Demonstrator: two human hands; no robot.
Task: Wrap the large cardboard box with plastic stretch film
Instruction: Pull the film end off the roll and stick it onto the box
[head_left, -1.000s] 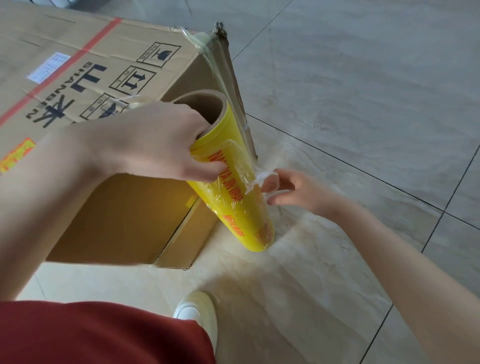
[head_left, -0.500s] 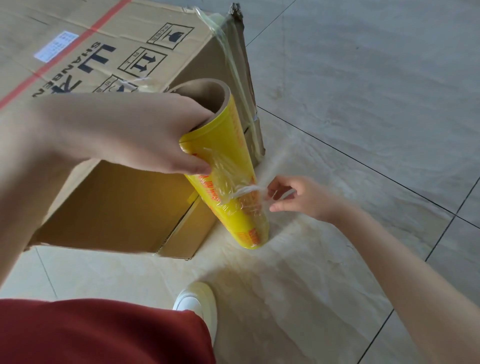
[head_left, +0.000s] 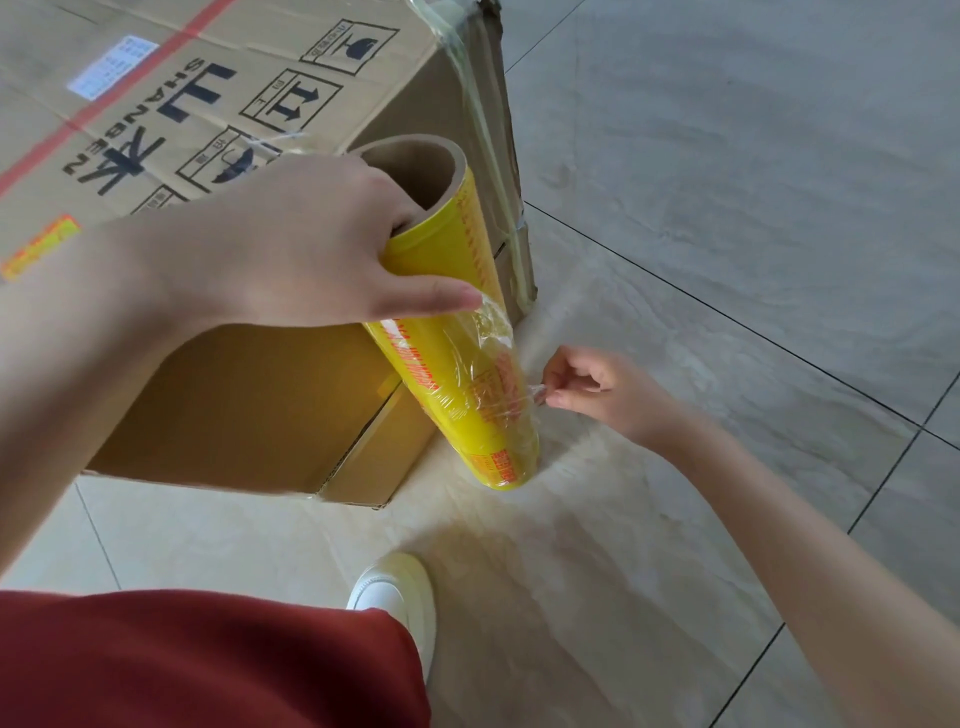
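Left grip (head_left: 301, 244) clasps the yellow stretch-film roll (head_left: 441, 384) at its top; right grip (head_left: 608, 389) pinches its clear film tail (head_left: 527, 397). Best draw it out evenly, roll steady.

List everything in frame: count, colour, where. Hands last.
cardboard box: 1, brown with black print and a red stripe, on the floor, upper left.
stretch film roll: 1, yellow with red print, brown core, tilted beside the box's near corner.
loose film end: 1, clear, crinkled, lifted off the roll's lower half.
film strip: 1, clear, down the box's right corner.
floor tiles: several, beige-grey, dark joints, all around.
shoe: 1, white, bottom centre.
garment: 1, red, bottom left.
left hand: 1, grips the roll's top, fingers in the core.
right hand: 1, pinches the loose film end, right of the roll.
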